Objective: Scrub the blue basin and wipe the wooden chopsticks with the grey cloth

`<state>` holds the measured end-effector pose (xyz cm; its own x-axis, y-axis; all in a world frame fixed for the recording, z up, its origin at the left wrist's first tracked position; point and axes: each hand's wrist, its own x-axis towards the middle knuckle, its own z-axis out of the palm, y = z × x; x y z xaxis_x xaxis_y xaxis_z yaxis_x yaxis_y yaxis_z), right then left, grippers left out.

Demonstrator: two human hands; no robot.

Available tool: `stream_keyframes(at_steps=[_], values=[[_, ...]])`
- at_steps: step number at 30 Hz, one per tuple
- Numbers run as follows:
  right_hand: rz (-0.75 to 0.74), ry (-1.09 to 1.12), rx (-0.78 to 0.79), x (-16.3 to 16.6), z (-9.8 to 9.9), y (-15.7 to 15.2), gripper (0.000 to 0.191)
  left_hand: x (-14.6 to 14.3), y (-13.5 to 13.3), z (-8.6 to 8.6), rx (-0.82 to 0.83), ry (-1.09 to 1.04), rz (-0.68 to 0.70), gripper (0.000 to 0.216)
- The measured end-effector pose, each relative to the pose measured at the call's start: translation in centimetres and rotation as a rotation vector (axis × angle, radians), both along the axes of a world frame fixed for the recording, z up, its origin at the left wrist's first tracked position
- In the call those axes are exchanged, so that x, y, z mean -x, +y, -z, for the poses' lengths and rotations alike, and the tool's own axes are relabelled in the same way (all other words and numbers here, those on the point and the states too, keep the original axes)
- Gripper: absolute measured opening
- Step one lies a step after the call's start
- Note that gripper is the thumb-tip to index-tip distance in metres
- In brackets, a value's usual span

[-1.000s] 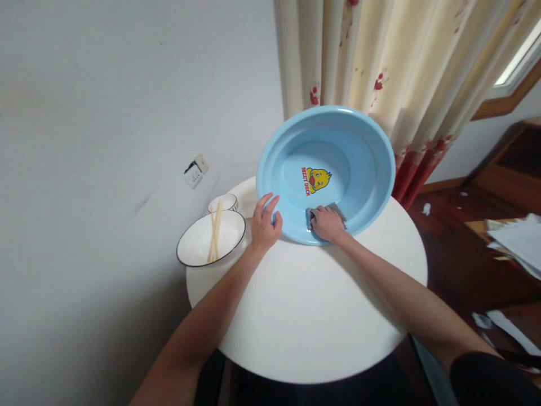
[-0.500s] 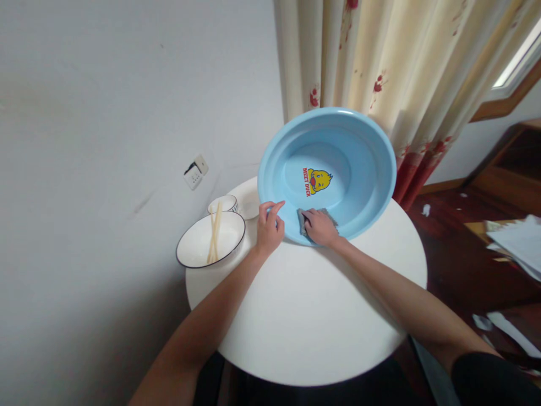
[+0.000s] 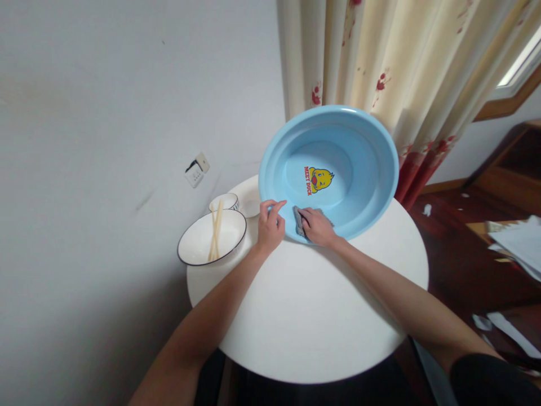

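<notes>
A large light-blue plastic basin [image 3: 367, 169] with a yellow duck print on its bottom stands tilted on the round white table [image 3: 313, 316], its inside facing me. My left hand [image 3: 271, 225] grips the basin's near left rim, its fingers curled over the edge. Inside the basin, near the lower rim, my right hand [image 3: 318, 226] presses a grey cloth [image 3: 298, 221] against the wall. Part of the cloth is hidden under the fingers.
Left of the basin stands a white bowl [image 3: 196, 242] with a dark rim, and chopsticks [image 3: 217, 234] lie across it. Behind it are a smaller bowl [image 3: 224, 200] and a white dish [image 3: 250, 209]. A wall borders the left, a curtain [image 3: 350, 56] the back.
My right hand has slid slightly left with the cloth along the basin's inside, and the cloth's left edge has folded up. My left hand stays on the rim.
</notes>
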<state>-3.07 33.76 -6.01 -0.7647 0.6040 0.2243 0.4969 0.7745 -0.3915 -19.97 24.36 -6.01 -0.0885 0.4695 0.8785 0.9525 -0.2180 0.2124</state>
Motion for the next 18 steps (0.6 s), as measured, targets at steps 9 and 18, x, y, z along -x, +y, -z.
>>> stream_keyframes(at_steps=[9,18], values=[[0.059,-0.191,-0.068,-1.1,-0.4,1.2,0.045,0.6,-0.2,-1.0,-0.025,-0.019,0.005,0.046],[0.155,-0.295,-0.136,-1.9,-0.4,1.8,0.041,0.8,-0.2,-1.0,-0.050,0.005,-0.024,0.048]])
